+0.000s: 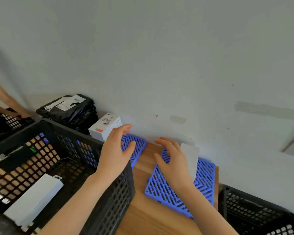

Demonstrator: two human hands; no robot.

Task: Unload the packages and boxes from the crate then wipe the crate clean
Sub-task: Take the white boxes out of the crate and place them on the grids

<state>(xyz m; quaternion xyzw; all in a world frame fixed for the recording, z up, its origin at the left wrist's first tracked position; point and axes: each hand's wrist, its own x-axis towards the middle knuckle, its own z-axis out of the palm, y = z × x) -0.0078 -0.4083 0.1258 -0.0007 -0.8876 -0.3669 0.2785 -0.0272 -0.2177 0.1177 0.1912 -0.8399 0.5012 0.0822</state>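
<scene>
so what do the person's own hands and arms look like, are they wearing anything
The left hand and right hand are bare: no gloves, and no rings, watch or bracelets show. The left forearm and right forearm are bare down to the picture's bottom edge, with no sleeves in view.

Black crate (119,200) cut off at left edge; second crate (244,206) at bottom corner.

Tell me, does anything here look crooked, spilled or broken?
Nothing looks spilled or broken. The right-hand blue lattice mat lies askew on the wooden table, set at an angle to the wall, and a white sheet curls up off it beside the wall.
</scene>
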